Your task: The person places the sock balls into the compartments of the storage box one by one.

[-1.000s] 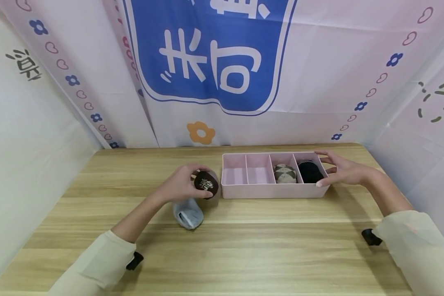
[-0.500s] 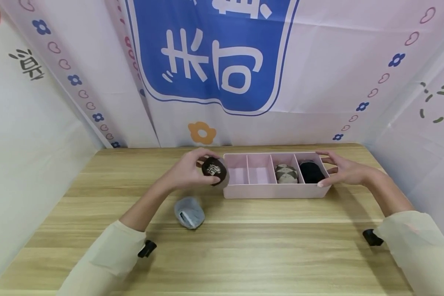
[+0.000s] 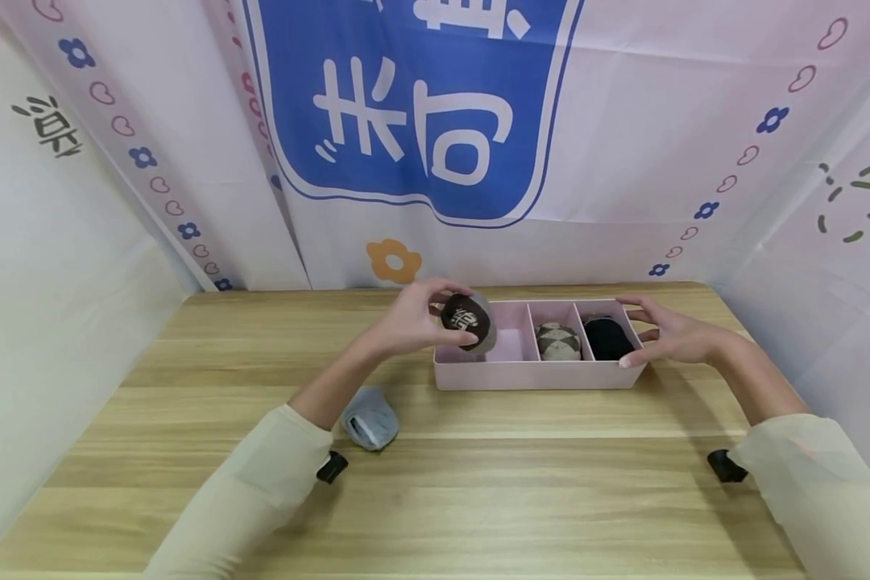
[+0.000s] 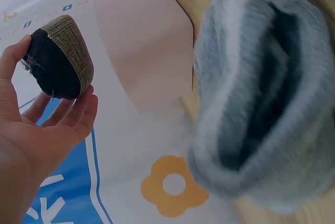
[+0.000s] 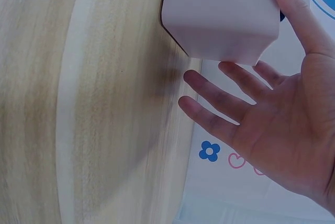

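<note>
My left hand [image 3: 422,318] pinches a rolled sock [image 3: 467,322], dark brown with pale lettering and a greyish side, between thumb and fingers. It is held above the left end of a pink divided box [image 3: 536,375]. In the left wrist view, the sock's dark side and woven beige side [image 4: 73,41] show. At the box's right end my right hand [image 3: 677,334] holds the corners, thumb at the front and index finger at the back. The right wrist view shows the other fingers spread by the end wall. A light blue fuzzy rolled sock [image 3: 371,420] lies on the table.
A brown-and-beige argyle rolled sock [image 3: 558,342] fills the third compartment from the left. In the rightmost one sits a black rolled sock [image 3: 606,338]. Behind the wooden table [image 3: 522,491] hangs a printed cloth [image 3: 609,161], with more cloth at both sides.
My left hand has carried the brown sock rightward and slightly up, from beside the light blue sock to above the box's left compartments. The right hand and box have stayed put.
</note>
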Demonstrator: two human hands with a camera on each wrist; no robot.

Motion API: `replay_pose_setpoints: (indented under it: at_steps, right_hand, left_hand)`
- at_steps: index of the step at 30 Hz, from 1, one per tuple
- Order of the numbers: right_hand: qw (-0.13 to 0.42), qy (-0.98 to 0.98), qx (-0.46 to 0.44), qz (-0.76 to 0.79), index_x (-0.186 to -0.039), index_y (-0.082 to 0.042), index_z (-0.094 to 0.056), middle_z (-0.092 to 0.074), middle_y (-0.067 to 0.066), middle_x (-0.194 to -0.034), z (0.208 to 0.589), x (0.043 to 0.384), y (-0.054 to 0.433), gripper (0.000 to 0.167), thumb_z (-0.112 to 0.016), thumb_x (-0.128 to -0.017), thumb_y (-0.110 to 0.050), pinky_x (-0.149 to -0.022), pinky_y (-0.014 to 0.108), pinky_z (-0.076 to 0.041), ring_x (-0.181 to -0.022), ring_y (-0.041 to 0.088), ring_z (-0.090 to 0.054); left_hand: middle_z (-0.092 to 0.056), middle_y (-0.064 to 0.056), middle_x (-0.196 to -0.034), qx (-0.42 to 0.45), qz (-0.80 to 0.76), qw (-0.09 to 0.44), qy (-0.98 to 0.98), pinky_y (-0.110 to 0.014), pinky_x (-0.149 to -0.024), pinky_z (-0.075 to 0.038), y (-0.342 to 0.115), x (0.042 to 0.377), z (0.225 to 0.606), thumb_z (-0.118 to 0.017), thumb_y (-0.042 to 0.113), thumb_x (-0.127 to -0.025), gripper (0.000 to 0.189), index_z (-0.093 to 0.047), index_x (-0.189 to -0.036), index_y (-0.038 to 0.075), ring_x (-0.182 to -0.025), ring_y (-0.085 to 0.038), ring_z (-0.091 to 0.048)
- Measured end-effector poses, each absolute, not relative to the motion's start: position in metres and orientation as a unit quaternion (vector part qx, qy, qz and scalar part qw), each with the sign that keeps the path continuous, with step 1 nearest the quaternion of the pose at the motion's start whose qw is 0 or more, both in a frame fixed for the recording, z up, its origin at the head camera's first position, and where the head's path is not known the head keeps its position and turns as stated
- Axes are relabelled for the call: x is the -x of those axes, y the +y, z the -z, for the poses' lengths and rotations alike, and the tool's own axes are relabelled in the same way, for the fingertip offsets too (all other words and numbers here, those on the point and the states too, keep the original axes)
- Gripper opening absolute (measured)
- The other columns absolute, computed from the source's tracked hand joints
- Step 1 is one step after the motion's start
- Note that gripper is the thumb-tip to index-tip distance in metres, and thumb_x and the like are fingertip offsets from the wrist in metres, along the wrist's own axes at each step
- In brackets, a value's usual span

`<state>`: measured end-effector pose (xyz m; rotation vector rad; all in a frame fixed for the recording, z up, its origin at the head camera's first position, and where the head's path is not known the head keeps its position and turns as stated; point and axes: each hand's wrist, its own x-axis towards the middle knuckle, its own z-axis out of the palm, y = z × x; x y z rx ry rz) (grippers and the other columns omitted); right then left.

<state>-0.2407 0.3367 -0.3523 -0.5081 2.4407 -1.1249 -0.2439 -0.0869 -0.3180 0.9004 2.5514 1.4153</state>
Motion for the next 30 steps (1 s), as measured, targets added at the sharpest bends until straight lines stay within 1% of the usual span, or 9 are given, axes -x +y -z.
replay_pose_setpoints:
  at_steps: [5,12,18,25,28,30]
  right_hand:
    - [0.2,0.873,0.185,0.405,-0.162,-0.002,-0.008,-0.014,0.041,-0.161,0.353,0.241,0.337,0.104,-0.08,-0.088,-0.016,-0.106,0.068,-0.043,-0.137,0.068,-0.033]
    - [0.199,0.874,0.182,0.404,-0.162,-0.003,-0.008,-0.013,0.041,-0.162,0.353,0.241,0.337,0.104,-0.08,-0.088,-0.016,-0.107,0.069,-0.041,-0.137,0.067,-0.033]
    - [0.2,0.875,0.181,0.403,-0.162,-0.002,-0.008,-0.013,0.041,-0.161,0.352,0.241,0.336,0.104,-0.08,-0.089,-0.016,-0.107,0.068,-0.042,-0.137,0.066,-0.034]
    - [0.201,0.874,0.18,0.404,-0.162,-0.003,-0.008,-0.014,0.041,-0.161,0.351,0.241,0.336,0.104,-0.08,-0.088,-0.016,-0.107,0.067,-0.043,-0.137,0.065,-0.035]
    - [0.201,0.874,0.18,0.403,-0.162,-0.002,-0.008,-0.013,0.041,-0.161,0.351,0.241,0.336,0.104,-0.08,-0.088,-0.016,-0.107,0.068,-0.042,-0.137,0.066,-0.034]
    - [0.201,0.875,0.181,0.402,-0.162,-0.002,-0.008,-0.013,0.041,-0.162,0.351,0.241,0.336,0.104,-0.08,-0.088,-0.016,-0.108,0.068,-0.041,-0.137,0.066,-0.033]
  left_hand:
    - [-0.065,-0.015,-0.128,-0.295,-0.47,0.054,0.83,-0.035,-0.092,-0.059,-0.075,0.247,0.32,-0.089,0.013,-0.076,0.061,-0.065,-0.131,0.001,-0.116,-0.032,-0.065]
    - [-0.066,-0.014,-0.127,-0.285,-0.469,0.047,0.834,-0.036,-0.091,-0.058,-0.062,0.253,0.326,-0.091,0.014,-0.075,0.061,-0.067,-0.129,0.002,-0.113,-0.031,-0.065]
    - [-0.068,-0.013,-0.125,-0.278,-0.464,0.044,0.84,-0.035,-0.09,-0.057,-0.051,0.26,0.333,-0.091,0.017,-0.075,0.061,-0.067,-0.129,0.003,-0.114,-0.033,-0.064]
    - [-0.07,-0.013,-0.12,-0.292,-0.441,0.041,0.848,-0.029,-0.086,-0.054,-0.037,0.264,0.336,-0.092,0.016,-0.075,0.061,-0.068,-0.129,0.001,-0.108,-0.028,-0.065]
    - [-0.07,-0.012,-0.122,-0.302,-0.405,0.039,0.862,-0.029,-0.087,-0.053,-0.033,0.266,0.34,-0.093,0.019,-0.075,0.063,-0.067,-0.13,0.002,-0.106,-0.026,-0.065]
    - [-0.069,-0.013,-0.124,-0.311,-0.379,0.035,0.871,-0.03,-0.091,-0.052,-0.03,0.266,0.344,-0.093,0.021,-0.076,0.064,-0.067,-0.131,0.001,-0.109,-0.025,-0.064]
